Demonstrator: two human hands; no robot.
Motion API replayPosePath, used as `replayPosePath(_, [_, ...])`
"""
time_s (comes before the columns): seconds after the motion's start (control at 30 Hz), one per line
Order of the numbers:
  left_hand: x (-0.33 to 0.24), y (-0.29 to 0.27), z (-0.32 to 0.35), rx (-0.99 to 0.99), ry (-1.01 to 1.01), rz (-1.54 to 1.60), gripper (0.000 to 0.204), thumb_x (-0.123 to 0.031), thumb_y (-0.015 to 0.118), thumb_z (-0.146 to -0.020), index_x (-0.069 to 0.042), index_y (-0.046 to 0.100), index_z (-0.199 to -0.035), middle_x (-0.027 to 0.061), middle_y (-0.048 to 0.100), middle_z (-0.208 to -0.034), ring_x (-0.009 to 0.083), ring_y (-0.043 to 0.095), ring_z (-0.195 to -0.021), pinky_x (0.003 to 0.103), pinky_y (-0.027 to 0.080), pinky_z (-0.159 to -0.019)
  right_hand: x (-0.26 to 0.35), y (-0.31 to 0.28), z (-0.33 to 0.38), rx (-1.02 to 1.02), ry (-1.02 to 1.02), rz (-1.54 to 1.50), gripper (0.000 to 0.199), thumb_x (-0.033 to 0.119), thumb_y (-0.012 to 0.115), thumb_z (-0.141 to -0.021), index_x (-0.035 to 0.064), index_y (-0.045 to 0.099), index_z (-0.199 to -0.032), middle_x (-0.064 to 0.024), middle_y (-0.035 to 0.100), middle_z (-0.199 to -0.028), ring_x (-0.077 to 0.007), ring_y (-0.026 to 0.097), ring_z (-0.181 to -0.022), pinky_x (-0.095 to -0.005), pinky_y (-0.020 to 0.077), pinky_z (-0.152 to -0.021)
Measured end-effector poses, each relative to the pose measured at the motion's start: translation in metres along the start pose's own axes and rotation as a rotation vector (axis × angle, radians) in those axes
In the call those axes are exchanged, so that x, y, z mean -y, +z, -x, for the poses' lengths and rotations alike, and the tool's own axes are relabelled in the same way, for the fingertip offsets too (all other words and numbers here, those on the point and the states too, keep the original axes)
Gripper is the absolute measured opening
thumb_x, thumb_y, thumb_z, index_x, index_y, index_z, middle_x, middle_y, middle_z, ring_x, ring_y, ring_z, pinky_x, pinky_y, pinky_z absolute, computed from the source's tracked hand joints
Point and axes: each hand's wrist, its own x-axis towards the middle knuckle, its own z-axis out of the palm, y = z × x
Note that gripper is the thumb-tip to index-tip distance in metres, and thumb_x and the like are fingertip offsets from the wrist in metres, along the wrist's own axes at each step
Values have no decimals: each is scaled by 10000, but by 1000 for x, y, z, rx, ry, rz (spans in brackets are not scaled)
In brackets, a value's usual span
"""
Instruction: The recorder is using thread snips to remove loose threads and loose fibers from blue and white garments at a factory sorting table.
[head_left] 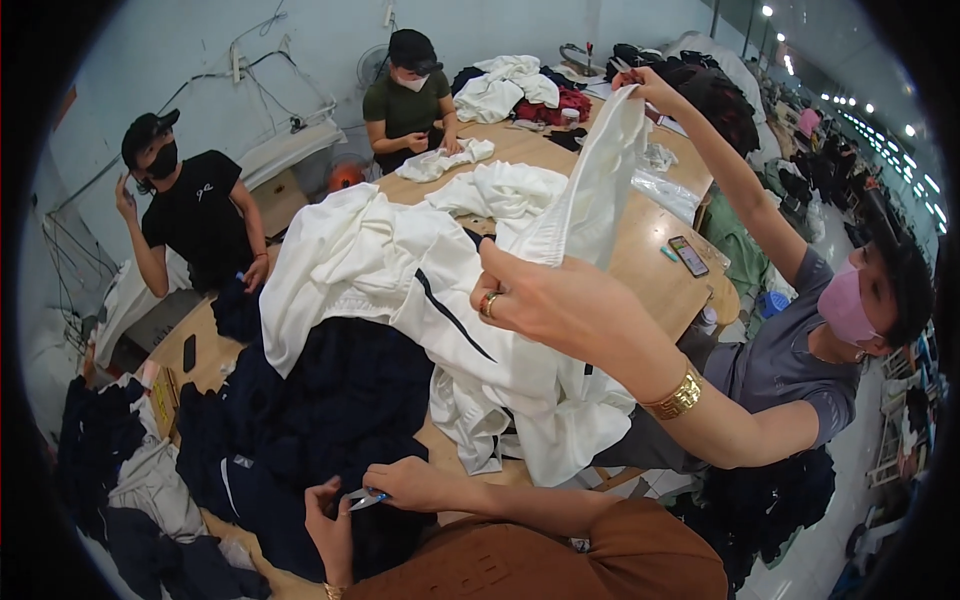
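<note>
Your brown top (480,560) is showing nearest, just below the navy garments (330,400) resting on the worktop (645,265). At the navy garments' near edge, your right hand (412,485) is clasping small snips (366,498) in its fingers; your left hand (330,535) is curling beside the blades, its hold unclear. Right of the navy garments, a co-worker's hand (560,305) is holding white cloth (598,170).

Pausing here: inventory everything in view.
Snips: one pair, silver, lower centre
Navy garments: uncountable pile, navy, left of centre
White garments: several, white, table centre
Red cloth: heaped, red, far side
Grey cloth: bunched, grey, lower left
Dark heaps: uncounted, black, upper right
Lit phone: one, black, table's right
Table: one, light wood, beneath the garments
Co-workers: three, black, green, grey tops, around table
Left hand: one, bare, by the snips
Right hand: one, bare, holding the snips
</note>
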Motion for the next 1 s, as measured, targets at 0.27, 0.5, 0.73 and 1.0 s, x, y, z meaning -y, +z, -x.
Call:
replayPosePath(0.27, [-8,21,11,338,-110,222,377,9,614,-755,23,475,-1105,79,551,-988,146,547,-909,263,437,-820,10,3,-15,-78,111,-267,160,117,611,-753,45,542,-878,-117,572,-782,-318,586,-695,-367,457,-594])
replayPosePath(0.5, [2,35,9,130,-24,217,190,-147,493,-908,38,513,-942,-1,526,-659,69,464,-538,200,348,-466,20,-2,-25,-210,280,-486,166,173,546,-852,16,502,-827,-120,507,-714,-252,508,-595,-311,418,-579])
replayPosePath(0.73, [15,34,13,45,-115,140,210,-220,454,-936,-14,489,-921,-14,441,-593,49,371,-475,196,277,-423,0,-3,-22,-92,404,-543,232,240,567,-847,16,513,-829,-103,515,-736,-252,514,-623,-314,409,-579])
replayPosePath(1.0, [35,-23,-9,-315,-426,378,303,-385,402,-940,-114,430,-807,-46,320,-538,50,301,-413,210,238,-374,-90,51,88,250,398,234,278,94,554,-748,29,477,-1008,-158,526,-894,-346,570,-802,-424,472,-661])
